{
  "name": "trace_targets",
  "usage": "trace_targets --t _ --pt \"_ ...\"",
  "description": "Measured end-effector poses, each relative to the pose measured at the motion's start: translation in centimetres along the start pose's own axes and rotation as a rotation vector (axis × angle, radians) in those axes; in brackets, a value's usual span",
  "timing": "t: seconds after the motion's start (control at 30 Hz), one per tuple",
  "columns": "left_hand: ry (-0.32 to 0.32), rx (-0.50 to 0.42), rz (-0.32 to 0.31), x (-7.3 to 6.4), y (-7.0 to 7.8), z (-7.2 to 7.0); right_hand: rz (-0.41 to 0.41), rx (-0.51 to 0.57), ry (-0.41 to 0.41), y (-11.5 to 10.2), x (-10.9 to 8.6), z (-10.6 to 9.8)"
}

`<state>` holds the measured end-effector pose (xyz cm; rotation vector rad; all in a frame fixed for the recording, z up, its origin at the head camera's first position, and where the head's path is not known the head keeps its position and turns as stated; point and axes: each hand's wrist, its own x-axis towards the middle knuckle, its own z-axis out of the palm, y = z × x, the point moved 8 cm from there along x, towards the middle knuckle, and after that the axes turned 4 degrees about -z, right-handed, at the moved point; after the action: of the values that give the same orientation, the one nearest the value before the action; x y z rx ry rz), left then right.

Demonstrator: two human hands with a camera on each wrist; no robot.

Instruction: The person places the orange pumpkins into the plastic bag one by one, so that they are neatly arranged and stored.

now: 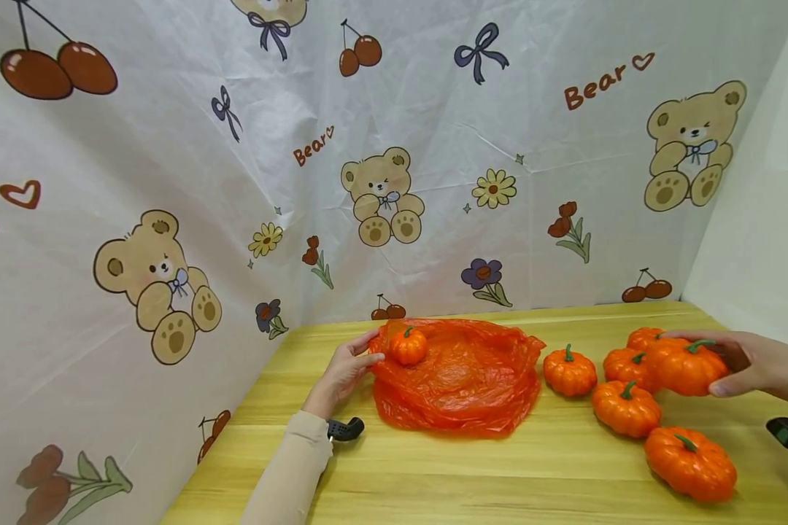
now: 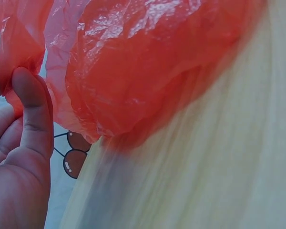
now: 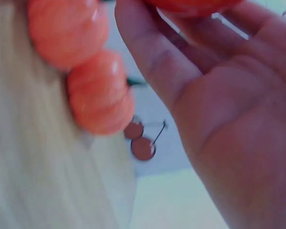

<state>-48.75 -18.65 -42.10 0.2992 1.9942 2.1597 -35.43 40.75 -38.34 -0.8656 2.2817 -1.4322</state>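
My left hand [image 1: 346, 370] pinches the left edge of a crinkled, see-through red plastic bag [image 1: 460, 401] between thumb and fingers; the left wrist view shows the film [image 2: 26, 47] bunched at the thumb. Inside the bag's left part sits a small orange pumpkin [image 1: 408, 346] with a green stem. On the far right, my right hand [image 1: 755, 364] grips another orange pumpkin [image 1: 686, 367] from its right side, thumb at the front. This pumpkin overlaps others behind it in the head view. Only its lower edge [image 3: 195, 5] shows in the right wrist view.
Several more pumpkins stand on the wooden table right of the bag: one beside it [image 1: 569, 372], one in the middle [image 1: 627, 410] and one nearest the front [image 1: 691, 464]. A white sheet with printed bears [image 1: 384, 197] hangs behind and on the left; a white wall [image 1: 762, 240] rises on the right.
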Motion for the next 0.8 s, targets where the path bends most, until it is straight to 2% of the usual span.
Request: trace_targets --t 0.3,0.8 --pt "-0.004 -0.001 0.007 -0.1 0.1 0.1 0.09 -0.12 0.137 -2.6 2.2 -0.2" --pt "0.006 0.0 0.017 -0.1 0.2 0.2 0.097 -0.177 0.285 -6.8 6.3 1.7"
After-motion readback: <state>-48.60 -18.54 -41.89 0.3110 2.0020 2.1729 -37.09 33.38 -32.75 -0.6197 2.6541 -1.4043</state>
